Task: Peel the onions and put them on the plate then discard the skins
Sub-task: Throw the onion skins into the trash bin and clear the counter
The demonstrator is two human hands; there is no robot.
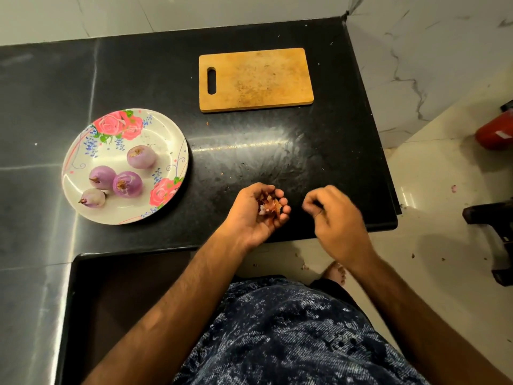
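Four peeled onions [127, 184] were seen on the flowered plate [83, 140], at the left of the black bench [249, 157]. The peeling was therefore judged to be finished, and the discarding of the skins to be the step in hand. The skins [268, 205] were held as a small heap in the left hand [249, 218], which was cupped palm-up near the front edge of the bench, its fingers curled around them. The right hand [337, 218] was just beside it, with fingers curled and the thumb close to the forefinger; whether a scrap was pinched there could not be told.

For this step to be done well, the cupped hand should be kept level and closed a little more, because such skins are light and brittle and are easily spilled. The crumbs on the bench could be swept to the edge and into the palm. Some scraps [304, 266] were noticed on the floor [433, 173] and probably should be gathered too. No bin was in view.
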